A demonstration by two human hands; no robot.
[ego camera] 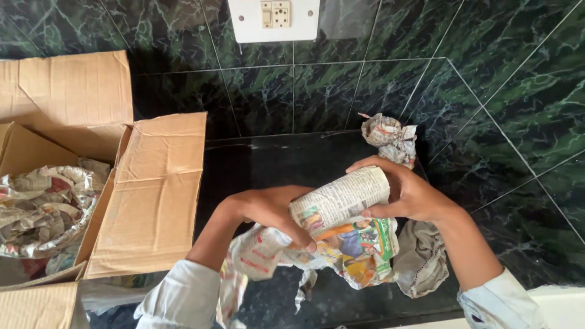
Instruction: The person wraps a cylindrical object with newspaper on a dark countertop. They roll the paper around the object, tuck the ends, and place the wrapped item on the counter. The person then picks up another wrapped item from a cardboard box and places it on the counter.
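Dark green marble tiles (518, 91) line the walls around a black countertop (268, 164), with a white wall socket (274, 18) above and an open cardboard box (146, 195) at the left holding crumpled newspaper (42, 207). Over the counter's middle, the left hand (268, 210) and right hand (408, 192) both grip a newspaper-wrapped cylinder (338, 201) (its loose paper hangs below). A newspaper wad (390, 139) lies just behind it and a grey cloth (420, 259) beneath the right wrist.
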